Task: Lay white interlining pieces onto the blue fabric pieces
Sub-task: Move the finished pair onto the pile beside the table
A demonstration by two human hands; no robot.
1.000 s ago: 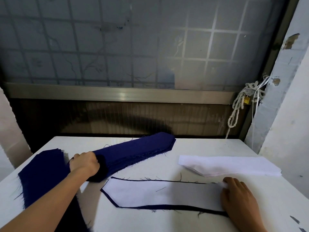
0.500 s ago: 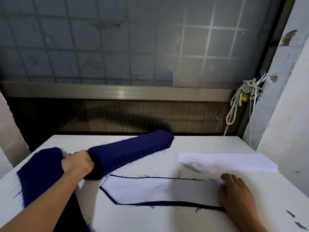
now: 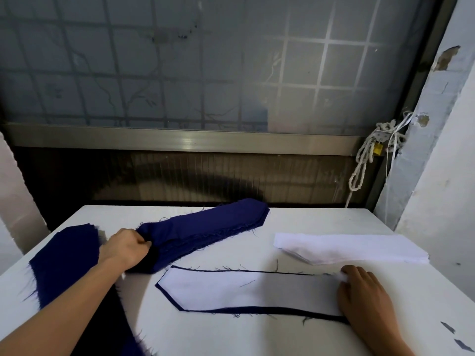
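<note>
While my left hand (image 3: 126, 249) grips the blue stack (image 3: 205, 227) far left and my right hand (image 3: 365, 296) lies loosely flat on the interlining (image 3: 244, 289) laid near centre, dragging the stack could knock it askew.

One wide-angle camera, worn on the head, looks forward and down across the white table (image 3: 257, 337) from its near edge. The left hand (image 3: 126, 249) and right hand (image 3: 365, 296) reach in from the bottom edge, close under the lens, with the blue fabric stack (image 3: 205, 227) at mid-distance. The frosted window (image 3: 180, 73) faces the lens straight ahead, filling the upper half; a wall (image 3: 442, 227) closes the right side
</note>
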